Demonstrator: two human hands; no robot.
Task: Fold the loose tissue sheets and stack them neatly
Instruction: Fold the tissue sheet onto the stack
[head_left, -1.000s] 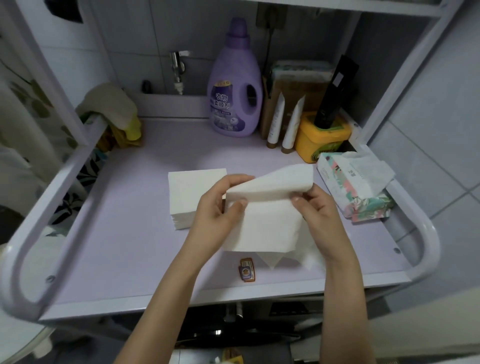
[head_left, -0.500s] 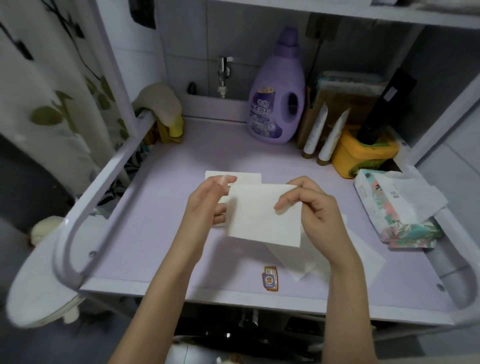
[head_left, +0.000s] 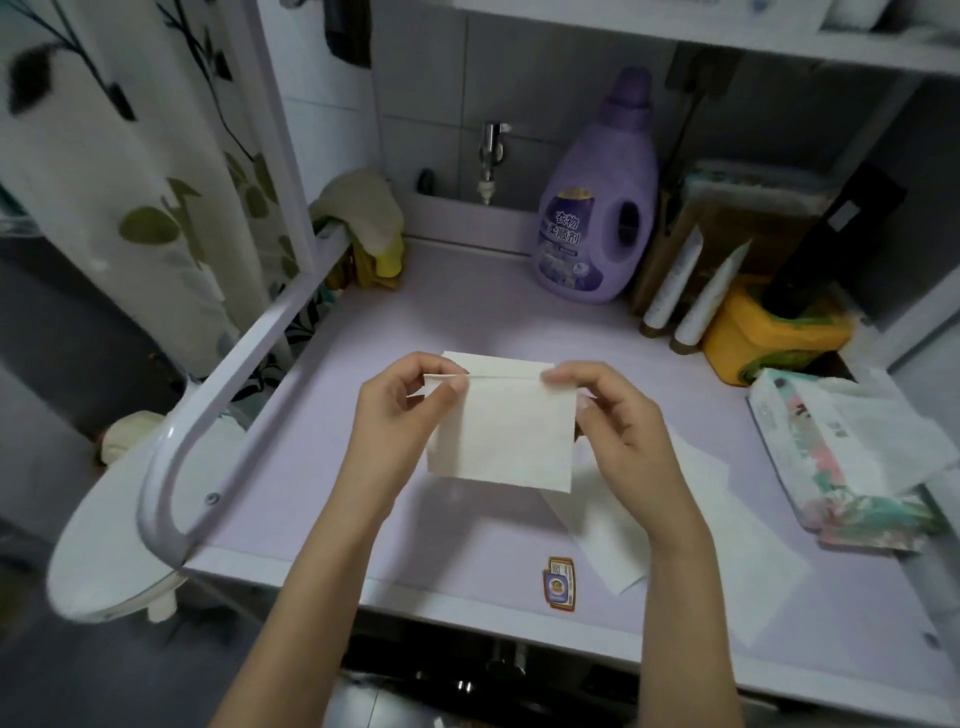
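A pale lilac shelf top in a white metal rack, in a tiled washroom corner, seen from above over my two bare forearms.

Nearest me, by the front edge, a small orange sticker lies flat. Just to its right are the loose sheets, unfolded and overlapping, partly under my right wrist; I cannot count them exactly.

Above the shelf I hold one folded tissue, a neat white square. My left hand pinches its upper left corner between thumb and fingers, and my right hand pinches its upper right corner.

Just behind its top edge, a sliver of the stack shows, resting on the shelf.

Further right lies a floral tissue pack with a sheet poking out. At the back stand a purple detergent bottle and a yellow tub.

I judge this sheet folded and ready to go on the stack, with the loose ones left to do.
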